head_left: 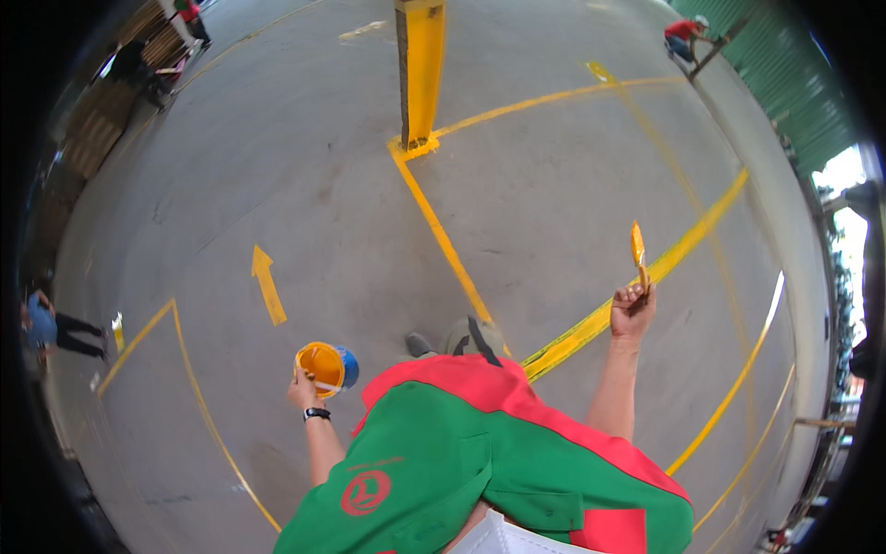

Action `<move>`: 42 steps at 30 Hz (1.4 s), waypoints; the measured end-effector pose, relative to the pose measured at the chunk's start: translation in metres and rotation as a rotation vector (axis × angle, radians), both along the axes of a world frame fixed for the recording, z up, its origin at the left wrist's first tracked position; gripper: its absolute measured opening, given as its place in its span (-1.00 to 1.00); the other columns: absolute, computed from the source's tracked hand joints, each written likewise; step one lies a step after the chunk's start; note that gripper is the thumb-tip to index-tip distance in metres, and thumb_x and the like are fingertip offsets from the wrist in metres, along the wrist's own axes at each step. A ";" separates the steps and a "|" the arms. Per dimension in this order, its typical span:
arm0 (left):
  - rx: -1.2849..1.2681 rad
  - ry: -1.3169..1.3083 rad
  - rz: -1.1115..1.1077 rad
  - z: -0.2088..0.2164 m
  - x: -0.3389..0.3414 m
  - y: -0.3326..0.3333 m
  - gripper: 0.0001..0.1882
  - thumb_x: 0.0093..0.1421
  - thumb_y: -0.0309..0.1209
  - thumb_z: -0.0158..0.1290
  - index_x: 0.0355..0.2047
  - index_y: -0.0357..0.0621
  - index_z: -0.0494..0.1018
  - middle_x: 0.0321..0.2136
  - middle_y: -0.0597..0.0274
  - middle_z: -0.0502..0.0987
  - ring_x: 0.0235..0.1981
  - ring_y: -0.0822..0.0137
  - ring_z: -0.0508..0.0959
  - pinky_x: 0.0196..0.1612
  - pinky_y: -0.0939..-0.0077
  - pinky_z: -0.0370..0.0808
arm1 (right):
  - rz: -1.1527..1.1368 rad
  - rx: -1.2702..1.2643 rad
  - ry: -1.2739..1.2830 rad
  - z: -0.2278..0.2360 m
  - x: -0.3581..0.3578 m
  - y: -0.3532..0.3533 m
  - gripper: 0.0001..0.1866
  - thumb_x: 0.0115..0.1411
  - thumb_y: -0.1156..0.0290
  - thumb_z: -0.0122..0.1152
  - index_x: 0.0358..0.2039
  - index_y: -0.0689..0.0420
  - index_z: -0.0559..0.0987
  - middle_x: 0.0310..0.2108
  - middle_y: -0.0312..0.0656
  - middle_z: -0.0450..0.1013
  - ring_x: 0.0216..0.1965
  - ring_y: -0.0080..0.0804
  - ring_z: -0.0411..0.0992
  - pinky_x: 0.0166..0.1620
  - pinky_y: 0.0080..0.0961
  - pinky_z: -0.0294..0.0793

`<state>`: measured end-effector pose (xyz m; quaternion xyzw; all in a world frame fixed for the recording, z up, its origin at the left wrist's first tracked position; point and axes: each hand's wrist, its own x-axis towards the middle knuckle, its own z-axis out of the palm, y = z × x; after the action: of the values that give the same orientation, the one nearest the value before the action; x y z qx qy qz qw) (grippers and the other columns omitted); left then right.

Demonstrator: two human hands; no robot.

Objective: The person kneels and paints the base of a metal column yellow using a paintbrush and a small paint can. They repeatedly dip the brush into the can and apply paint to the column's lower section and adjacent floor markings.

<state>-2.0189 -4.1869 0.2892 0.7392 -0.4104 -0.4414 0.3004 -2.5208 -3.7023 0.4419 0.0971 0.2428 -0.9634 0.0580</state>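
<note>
My left hand [303, 388] is closed on the near left side of a blue paint bucket [349, 367], out to the left of my body. Yellow paint coats the bucket's inside and rim, and its open top shows. Raised on the right, my right hand [631, 310] grips the handle of a paintbrush [637, 245]. The brush points upward, its head covered in yellow paint. Bucket and brush are far apart. Beneath the right hand, a broad yellow floor line [577, 337] runs diagonally across the grey floor.
A yellow steel column [423, 74] stands ahead on the floor, with yellow lines meeting at its base. A painted arrow [266, 284] lies to the left. One person [681, 39] crouches at the far right; others are along the left side. A green corrugated wall [784, 83] borders the right.
</note>
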 end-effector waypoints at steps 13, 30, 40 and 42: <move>-0.194 0.131 -0.361 0.099 -0.294 -0.286 -0.68 0.39 -0.20 0.09 -0.25 -0.27 0.57 -0.40 0.33 0.59 -0.43 0.53 0.51 -0.37 0.60 0.41 | 0.113 -0.115 -0.048 -0.035 -0.195 -0.269 -0.72 0.43 0.20 0.11 -0.12 0.17 0.55 -0.59 -0.31 0.38 -0.56 -0.53 0.31 -0.41 -0.53 0.30; -0.253 0.371 -0.731 0.213 -0.461 -0.463 -0.75 0.32 -0.25 0.21 -0.39 -0.19 0.60 -0.52 0.35 0.57 -0.52 0.57 0.47 -0.40 0.64 0.38 | 0.065 -0.042 0.065 0.018 -0.197 -0.433 -0.70 0.47 0.17 0.01 -0.14 0.16 0.52 -0.57 -0.33 0.36 -0.57 -0.53 0.29 -0.42 -0.55 0.28; -0.239 0.435 -1.194 0.192 -0.444 -0.494 -0.73 0.32 -0.27 0.20 -0.37 -0.25 0.61 -0.54 0.35 0.57 -0.51 0.55 0.49 -0.38 0.62 0.39 | -0.303 -0.065 0.004 -0.015 -0.010 -0.475 -0.70 0.50 0.18 -0.09 -0.12 0.15 0.49 -0.51 -0.31 0.34 -0.50 -0.55 0.25 -0.36 -0.52 0.25; -0.204 0.404 -1.170 0.173 -0.445 -0.495 -0.73 0.32 -0.28 0.20 -0.36 -0.26 0.62 -0.54 0.34 0.56 -0.50 0.54 0.50 -0.37 0.61 0.40 | -0.346 0.048 -0.008 -0.029 0.012 -0.474 -0.70 0.51 0.19 -0.12 -0.07 0.14 0.49 -0.50 -0.33 0.36 -0.49 -0.57 0.24 -0.36 -0.54 0.24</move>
<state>-2.4641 -4.6823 0.4622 0.2619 -0.7222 -0.6224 0.1497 -2.5090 -4.1768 0.4133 0.1429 0.2450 -0.9526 -0.1102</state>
